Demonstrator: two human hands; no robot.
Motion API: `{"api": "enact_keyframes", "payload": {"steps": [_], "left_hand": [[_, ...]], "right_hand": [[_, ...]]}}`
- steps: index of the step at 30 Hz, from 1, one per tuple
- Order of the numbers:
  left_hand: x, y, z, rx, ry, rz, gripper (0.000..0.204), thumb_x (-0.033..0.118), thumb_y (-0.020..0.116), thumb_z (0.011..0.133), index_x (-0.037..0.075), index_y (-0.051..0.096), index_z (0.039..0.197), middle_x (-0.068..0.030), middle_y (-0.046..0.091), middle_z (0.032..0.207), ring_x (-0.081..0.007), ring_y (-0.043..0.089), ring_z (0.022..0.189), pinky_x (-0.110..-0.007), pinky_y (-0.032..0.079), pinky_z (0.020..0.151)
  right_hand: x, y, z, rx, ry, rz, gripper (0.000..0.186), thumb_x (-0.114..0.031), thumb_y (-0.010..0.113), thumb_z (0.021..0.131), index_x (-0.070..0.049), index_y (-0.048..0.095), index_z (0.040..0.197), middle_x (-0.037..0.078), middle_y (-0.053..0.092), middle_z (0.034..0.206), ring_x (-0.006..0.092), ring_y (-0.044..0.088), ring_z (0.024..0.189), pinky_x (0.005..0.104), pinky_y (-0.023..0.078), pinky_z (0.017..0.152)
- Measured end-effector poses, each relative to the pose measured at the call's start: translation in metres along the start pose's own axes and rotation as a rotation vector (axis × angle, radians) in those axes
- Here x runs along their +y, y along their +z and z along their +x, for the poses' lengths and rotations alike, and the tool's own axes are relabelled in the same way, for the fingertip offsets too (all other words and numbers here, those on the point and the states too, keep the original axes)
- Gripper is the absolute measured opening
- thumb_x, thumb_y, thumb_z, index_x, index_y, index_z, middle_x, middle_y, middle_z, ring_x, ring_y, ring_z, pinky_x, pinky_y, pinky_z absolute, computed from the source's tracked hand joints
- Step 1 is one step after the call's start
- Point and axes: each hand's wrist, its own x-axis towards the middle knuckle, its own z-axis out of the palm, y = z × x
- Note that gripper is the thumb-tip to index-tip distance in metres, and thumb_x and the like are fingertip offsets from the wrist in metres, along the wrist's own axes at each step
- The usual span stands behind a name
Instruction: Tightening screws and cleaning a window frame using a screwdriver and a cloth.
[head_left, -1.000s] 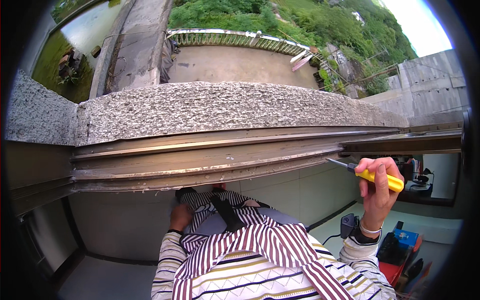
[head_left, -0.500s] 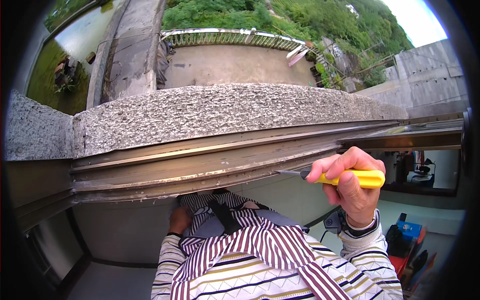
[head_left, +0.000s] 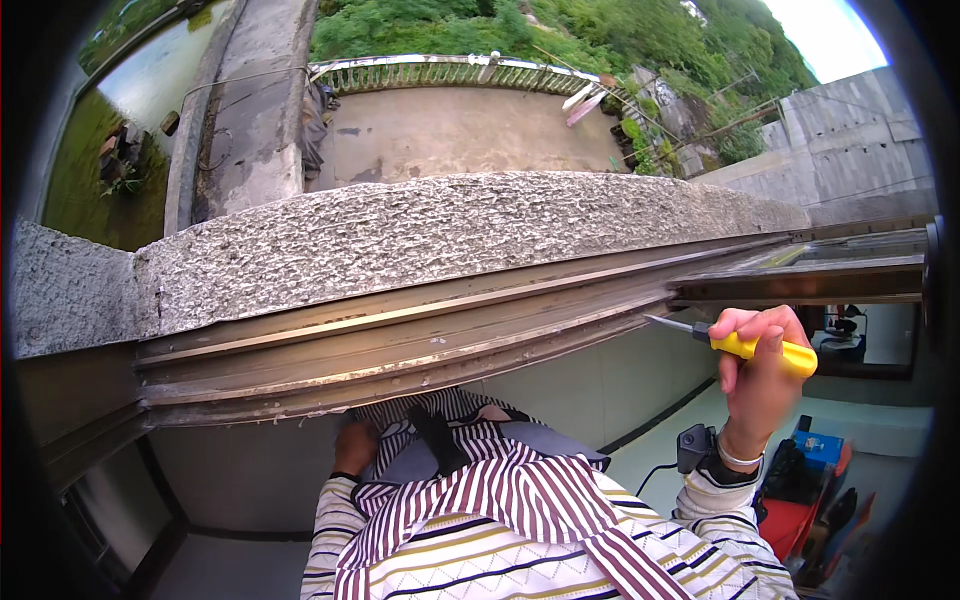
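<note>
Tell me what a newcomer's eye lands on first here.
First the yellow-handled screwdriver, gripped in the right hand at the right, its metal tip aimed at the brown metal window track that runs across the middle. Beyond it lies the rough grey stone sill. The left hand hangs low under the track.

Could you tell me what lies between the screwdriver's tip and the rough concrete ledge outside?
In the head view, the metal window track runs between the screwdriver, held in the right hand, and the concrete ledge.
</note>
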Motion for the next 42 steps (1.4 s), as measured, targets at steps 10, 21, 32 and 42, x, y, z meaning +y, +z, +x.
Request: {"api": "enact_keyframes", "payload": {"steps": [10,21,32,42], "left_hand": [[0.001,0.003,0.001,0.035,-0.023,0.016,0.019,0.020,0.056,0.077,0.009,0.066,0.086,-0.0200,0.064,0.086,-0.0398,0.061,0.083,-0.049,0.048,0.074],[0.007,0.010,0.000,0.067,0.016,-0.008,0.022,0.025,0.057,0.080,0.007,0.067,0.088,-0.0225,0.063,0.086,-0.0412,0.060,0.084,-0.048,0.048,0.075],[0.016,0.010,-0.001,0.059,0.016,0.034,0.023,0.025,0.053,0.082,0.008,0.067,0.089,-0.0208,0.064,0.086,-0.0395,0.061,0.084,-0.049,0.048,0.075],[0.028,0.015,0.000,0.061,0.048,0.075,0.021,0.024,0.058,0.078,0.008,0.067,0.089,-0.0205,0.064,0.089,-0.0403,0.060,0.083,-0.049,0.047,0.074]], "right_hand": [[-0.002,0.018,-0.011,-0.131,0.070,-0.123,0.024,-0.020,0.066,0.086,0.002,0.057,0.082,0.014,0.067,0.079,0.0093,0.056,0.056,0.0213,0.043,0.049],[0.005,-0.016,-0.021,0.021,0.086,0.010,0.009,-0.007,0.055,0.087,0.001,0.053,0.085,0.020,0.066,0.088,0.0086,0.053,0.053,0.0198,0.042,0.045],[0.035,-0.005,-0.035,-0.051,-0.366,-0.404,0.016,-0.002,0.069,0.079,-0.001,0.054,0.084,0.014,0.067,0.086,0.0147,0.060,0.055,0.0238,0.046,0.052],[0.024,0.002,-0.047,-0.229,-0.173,0.443,0.035,-0.026,0.074,0.076,0.002,0.058,0.090,0.023,0.065,0.099,0.0150,0.062,0.061,0.0228,0.050,0.057]]}}
